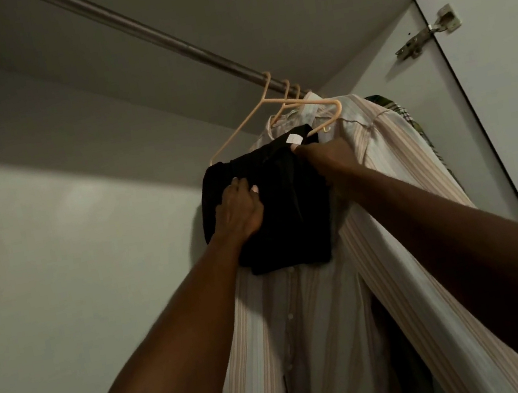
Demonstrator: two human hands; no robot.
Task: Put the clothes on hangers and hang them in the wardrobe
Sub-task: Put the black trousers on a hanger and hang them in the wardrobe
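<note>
A black garment [273, 207], soft, matte and folded into a rough rectangle, is draped over the lower bar of a pale peach plastic hanger [240, 128] inside the wardrobe. A small white label shows at its top edge. The left hand [239, 212] grips the garment's left side, fingers curled into the cloth. The right hand [327, 158] pinches the top right corner beside the label, fingers clamped on the fabric. The hanger's thin hook sits on a round, smooth metal rail [153, 38] near the rail's right end, beside two more peach hooks. Just behind hangs a long striped shirt [325, 323] in cream and beige, buttoned down the front; a checked fabric peeks out behind it. The wardrobe's back wall [72, 264] is plain and flat, and a metal hinge [429, 32] sits on the door at right.
</note>
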